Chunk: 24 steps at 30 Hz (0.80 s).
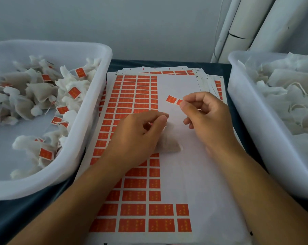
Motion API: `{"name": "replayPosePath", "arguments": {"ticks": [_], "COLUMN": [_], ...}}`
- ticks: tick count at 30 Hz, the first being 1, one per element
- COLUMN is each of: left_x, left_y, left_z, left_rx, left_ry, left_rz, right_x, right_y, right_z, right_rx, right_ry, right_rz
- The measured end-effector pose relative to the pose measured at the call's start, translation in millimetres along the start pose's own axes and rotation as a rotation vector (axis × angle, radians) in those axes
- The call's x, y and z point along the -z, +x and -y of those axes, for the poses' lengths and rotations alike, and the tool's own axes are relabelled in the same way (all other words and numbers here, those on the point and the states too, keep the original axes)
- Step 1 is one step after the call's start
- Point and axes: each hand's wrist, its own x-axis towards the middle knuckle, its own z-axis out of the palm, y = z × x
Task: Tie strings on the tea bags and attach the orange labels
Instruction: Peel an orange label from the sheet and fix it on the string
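Observation:
My right hand (202, 112) pinches an orange label (172, 100) between thumb and forefinger, lifted just above the label sheet (132, 96). The sheet lies flat in the middle, with orange stickers left on its left half and bottom rows. A white tea bag (169, 144) lies on the sheet under my left hand (140, 137). The fingers of my left hand are pinched together above the bag; the string is too thin to see. The left hand covers most of the bag.
A white tub (89, 110) on the left holds several tea bags with orange labels. Another white tub (245, 110) on the right holds several unlabelled tea bags. More label sheets (208, 76) are stacked beneath the top one. White pipes (238, 29) stand at the back right.

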Motion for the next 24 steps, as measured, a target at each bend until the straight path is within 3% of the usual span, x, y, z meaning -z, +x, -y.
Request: {"name": "replayPosePath", "arguments": {"ticks": [11,24], "left_x": [-2.0,2.4], "left_y": [-2.8,-7.7], "left_z": [-4.9,-9.7], "left_rx": [-0.070,-0.094], "left_ry": [-0.422,-0.439], "left_rz": [-0.126,-0.065], "right_x": [1.8,3.1], "right_y": [-4.4,-10.0], "right_z": [10.7,13.7], "right_rx": [0.053,0.166], "right_ry": [0.271,0.263], "right_rz": [0.111,0.231]}}
